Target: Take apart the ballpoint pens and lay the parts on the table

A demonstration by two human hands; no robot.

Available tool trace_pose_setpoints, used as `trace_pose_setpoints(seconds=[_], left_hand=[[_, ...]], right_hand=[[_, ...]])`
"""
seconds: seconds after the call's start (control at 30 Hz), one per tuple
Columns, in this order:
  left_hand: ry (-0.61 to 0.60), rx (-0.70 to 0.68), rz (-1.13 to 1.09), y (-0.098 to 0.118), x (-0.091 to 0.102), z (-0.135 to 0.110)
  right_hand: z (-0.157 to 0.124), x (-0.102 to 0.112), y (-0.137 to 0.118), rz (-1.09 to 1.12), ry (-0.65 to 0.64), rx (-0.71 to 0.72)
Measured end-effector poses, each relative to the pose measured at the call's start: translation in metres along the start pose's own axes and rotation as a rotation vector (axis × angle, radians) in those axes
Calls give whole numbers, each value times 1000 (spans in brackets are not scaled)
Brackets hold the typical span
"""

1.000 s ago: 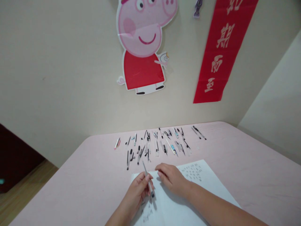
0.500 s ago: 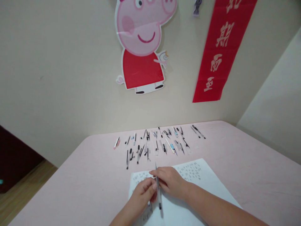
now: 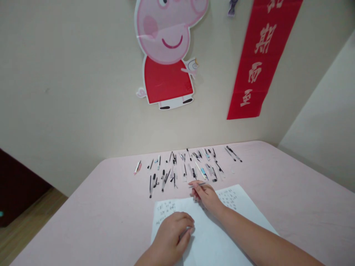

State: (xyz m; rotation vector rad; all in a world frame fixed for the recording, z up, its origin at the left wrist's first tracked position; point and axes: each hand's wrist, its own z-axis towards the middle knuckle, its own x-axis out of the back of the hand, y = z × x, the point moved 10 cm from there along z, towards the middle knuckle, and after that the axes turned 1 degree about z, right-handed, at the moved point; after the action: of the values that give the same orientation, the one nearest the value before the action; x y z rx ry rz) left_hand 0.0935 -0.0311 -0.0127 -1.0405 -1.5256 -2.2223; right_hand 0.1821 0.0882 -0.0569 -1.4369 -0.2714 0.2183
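My right hand (image 3: 206,195) is closed in a pinch near the far edge of the paper. It holds a slim grey pen part (image 3: 197,185) that lies almost level across the fingers; whether it is a refill or a barrel I cannot tell. Lower down, my left hand (image 3: 176,234) rests over the left side of the paper, thumb and fingers closed on another narrow pen piece (image 3: 185,232), mostly hidden by the fingers. Under both hands lies a white sheet of paper (image 3: 213,236) with handwriting at its left and right sides.
Several taken-apart pens, with caps, barrels and refills (image 3: 163,181), lie in two rows beyond the paper. Two dark pens (image 3: 233,153) lie farther right. The pink-covered table (image 3: 91,214) meets the wall, which bears a cartoon pig cutout (image 3: 169,81) and a red banner (image 3: 256,70).
Both hands were together on one clear pen with a black end. They have parted: my right hand moved away from me with one piece, and my left stayed nearer with another.
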Motion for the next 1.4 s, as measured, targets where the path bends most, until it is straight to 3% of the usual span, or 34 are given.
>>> trace_pose_setpoints(seconds=[0.17,0.37,0.53,0.67,0.93,1.13,1.4], left_hand=[[-7,-47,79,9,3,1],[-14,-64,-22,7,-1,-3],[-19,-46,-48,0,-4,-6],[-48,-57,-14,0,-7,-6],[-34,-60,8,-1,-7,-6],[-61,-50,32,-3,-12,-6],[-198,-19,298,-10,-30,-6]], right_hand=[[3,-1,9,125,7,-94],[4,-2,12,112,11,-92],[3,5,0,14,48,-41],[-6,4,-13,-94,0,-31],[-27,2,6,-118,-74,-162],[-30,2,-1,-402,-86,-28],[-33,6,-5,-514,-54,-7]])
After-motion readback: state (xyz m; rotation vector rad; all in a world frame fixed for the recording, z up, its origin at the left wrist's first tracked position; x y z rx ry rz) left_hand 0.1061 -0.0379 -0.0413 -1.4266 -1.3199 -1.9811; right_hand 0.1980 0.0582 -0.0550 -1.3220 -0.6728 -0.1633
